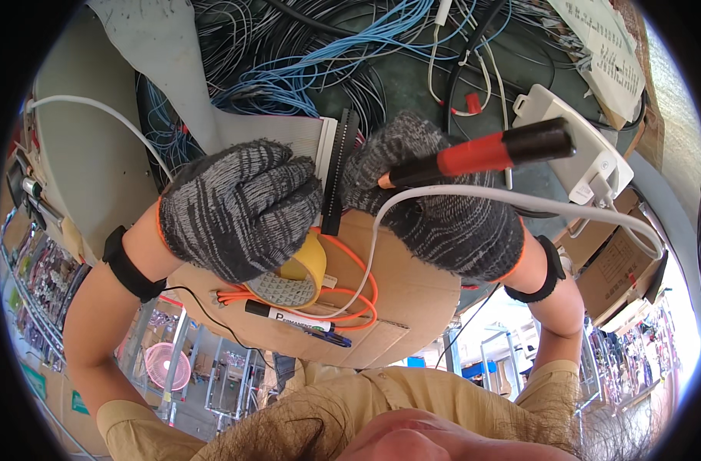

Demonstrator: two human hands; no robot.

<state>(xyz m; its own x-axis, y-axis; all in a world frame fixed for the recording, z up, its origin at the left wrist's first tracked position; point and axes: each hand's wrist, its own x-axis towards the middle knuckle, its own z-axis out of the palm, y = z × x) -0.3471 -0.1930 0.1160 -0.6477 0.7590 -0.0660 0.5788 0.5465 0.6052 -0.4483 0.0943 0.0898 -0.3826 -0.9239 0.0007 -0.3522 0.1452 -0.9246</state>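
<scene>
My left hand, in a grey-black knit glove, is closed at the left edge of a long black connector strip with a flat grey ribbon cable beside it. My right hand, gloved alike, is curled at the strip's other side. A black-and-red-handled tool with a copper-coloured tip lies across that hand, the tip at its fingers; its exact kind I cannot tell. The fingertips of both hands are partly hidden. A white cord crosses in front of the right glove.
Below my hands, a yellow tape roll, orange cable, black-capped marker and blue pen lie on cardboard. Blue wires heap at the back. A white box stands right, near printed papers.
</scene>
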